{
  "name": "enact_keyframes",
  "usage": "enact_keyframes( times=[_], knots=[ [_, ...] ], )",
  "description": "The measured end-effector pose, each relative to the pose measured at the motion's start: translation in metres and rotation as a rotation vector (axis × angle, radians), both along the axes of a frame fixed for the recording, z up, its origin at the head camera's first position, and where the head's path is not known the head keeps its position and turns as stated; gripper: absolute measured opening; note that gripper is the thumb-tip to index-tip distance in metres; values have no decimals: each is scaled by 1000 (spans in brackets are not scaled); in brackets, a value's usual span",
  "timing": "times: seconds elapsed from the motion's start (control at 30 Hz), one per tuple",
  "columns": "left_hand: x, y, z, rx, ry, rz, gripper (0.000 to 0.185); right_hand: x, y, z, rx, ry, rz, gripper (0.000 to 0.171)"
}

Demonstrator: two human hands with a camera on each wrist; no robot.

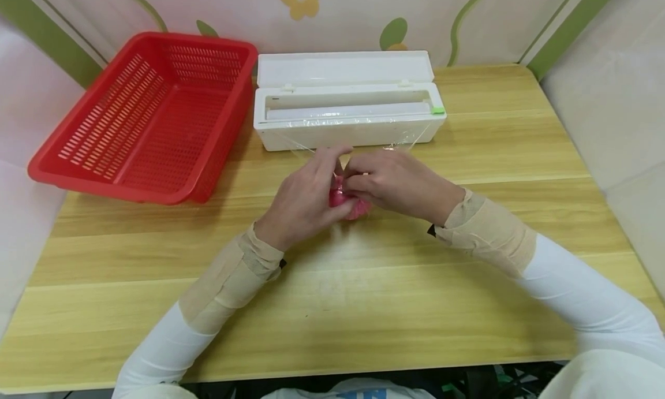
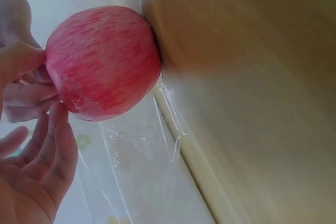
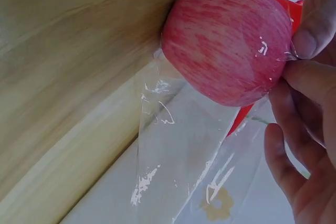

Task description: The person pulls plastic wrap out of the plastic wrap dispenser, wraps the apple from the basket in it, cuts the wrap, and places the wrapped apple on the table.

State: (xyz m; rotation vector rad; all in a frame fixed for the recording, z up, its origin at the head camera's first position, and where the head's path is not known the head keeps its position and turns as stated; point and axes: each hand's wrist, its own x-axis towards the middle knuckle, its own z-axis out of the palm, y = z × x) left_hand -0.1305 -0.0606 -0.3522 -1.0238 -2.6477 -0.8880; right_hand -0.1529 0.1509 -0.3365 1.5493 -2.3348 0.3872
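Note:
A red-pink apple (image 2: 105,61) sits on the table in front of a white wrap dispenser (image 1: 350,133). Clear plastic wrap (image 3: 173,145) stretches from the dispenser and lies over the apple's skin. My left hand (image 1: 309,197) spans the top of the apple, its thumb on the near side and its fingers on the far side. Beside it, my right hand (image 1: 397,182) pinches gathered wrap at the apple's top with thumb and fingers. From the head view, the hands hide much of the apple.
A red plastic basket (image 1: 192,185) stands at the back left, beside the dispenser. The dispenser's lid (image 1: 345,69) is raised, showing a roll inside. Behind the wooden table (image 1: 332,318) hangs a white sheet (image 1: 353,18) with printed flowers.

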Motion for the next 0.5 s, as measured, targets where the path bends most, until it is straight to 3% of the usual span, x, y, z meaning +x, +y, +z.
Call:
enact_keyframes(
  times=[0.23, 0.5],
  knots=[
    [2, -3, 0, -13, -4, -15, 76, 3, 5, 4, 70, -138, -19, 24],
    [4, -14, -1, -28, -12, -89, 50, 14, 20, 6, 135, -177, -94, 43]
  ],
)
